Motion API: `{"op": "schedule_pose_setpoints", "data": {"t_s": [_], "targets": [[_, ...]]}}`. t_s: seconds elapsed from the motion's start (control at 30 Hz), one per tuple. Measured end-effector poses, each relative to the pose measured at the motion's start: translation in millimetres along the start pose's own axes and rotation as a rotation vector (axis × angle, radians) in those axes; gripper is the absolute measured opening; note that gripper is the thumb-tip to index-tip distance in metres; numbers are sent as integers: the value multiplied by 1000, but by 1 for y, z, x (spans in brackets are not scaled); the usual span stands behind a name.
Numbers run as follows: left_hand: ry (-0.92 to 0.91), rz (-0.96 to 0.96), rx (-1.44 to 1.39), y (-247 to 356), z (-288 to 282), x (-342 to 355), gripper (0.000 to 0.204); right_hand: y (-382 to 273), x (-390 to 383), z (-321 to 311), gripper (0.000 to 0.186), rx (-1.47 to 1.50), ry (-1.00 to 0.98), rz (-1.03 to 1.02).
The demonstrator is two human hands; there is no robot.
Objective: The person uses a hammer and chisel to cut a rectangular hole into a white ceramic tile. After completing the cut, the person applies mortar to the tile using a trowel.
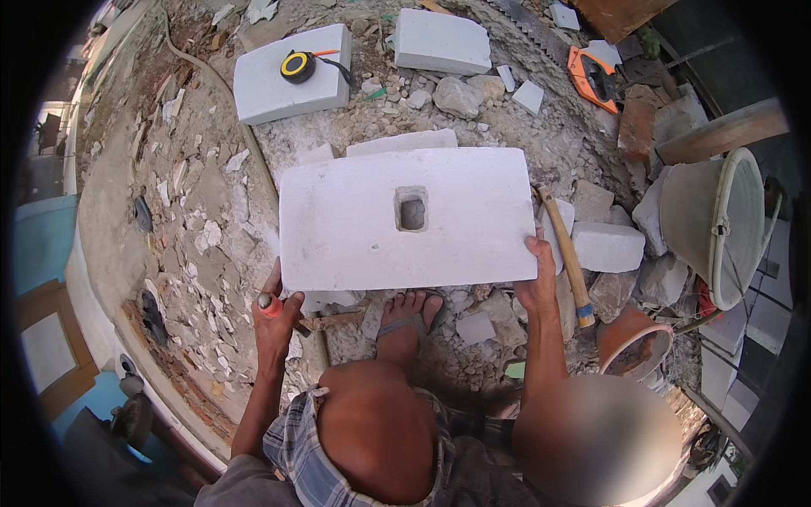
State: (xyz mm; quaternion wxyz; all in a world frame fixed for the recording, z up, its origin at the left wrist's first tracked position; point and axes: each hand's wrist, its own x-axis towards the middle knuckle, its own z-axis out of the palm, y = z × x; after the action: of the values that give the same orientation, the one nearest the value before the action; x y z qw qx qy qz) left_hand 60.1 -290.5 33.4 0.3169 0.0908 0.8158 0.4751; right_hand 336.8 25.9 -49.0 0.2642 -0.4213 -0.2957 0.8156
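Observation:
A large white lightweight block is held up in front of me, with a squarish hole cut through near its middle and a small pit beside it. My right hand grips its lower right edge, thumb on the face. At the lower left corner, my left hand is closed round a red-handled tool, its fingers also against the block. A short metal part of that tool shows below the hand; its exact kind is unclear. Right of the block lies a hammer with a wooden handle.
A yellow-black tape measure rests on a white block at the back left. Another block lies beyond. An orange-handled saw, a bucket and a reddish container are at right. Rubble covers the ground; a hose crosses it.

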Motion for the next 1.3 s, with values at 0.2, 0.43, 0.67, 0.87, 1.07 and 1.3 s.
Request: {"op": "schedule_pose_setpoints", "data": {"t_s": [0.2, 0.43, 0.67, 0.87, 1.07, 1.3], "targets": [[131, 46, 337, 42, -28, 29, 50, -49, 21, -12, 62, -859, 221, -255], [-30, 253, -564, 157, 16, 85, 29, -49, 0, -82, 60, -1681, 414, 42], [-365, 422, -451, 180, 140, 114, 44, -74, -33, -35, 37, -971, 359, 50], [-281, 663, -207, 166, 160, 109, 47, -113, -65, 45, 30, -693, 264, -484], [-281, 907, -58, 125, 161, 110, 44, -144, -106, 74, 36, -1246, -38, -503], [-273, 843, -49, 107, 163, 124, 20, -158, -121, 132, 41, -1403, -435, -514]]}}
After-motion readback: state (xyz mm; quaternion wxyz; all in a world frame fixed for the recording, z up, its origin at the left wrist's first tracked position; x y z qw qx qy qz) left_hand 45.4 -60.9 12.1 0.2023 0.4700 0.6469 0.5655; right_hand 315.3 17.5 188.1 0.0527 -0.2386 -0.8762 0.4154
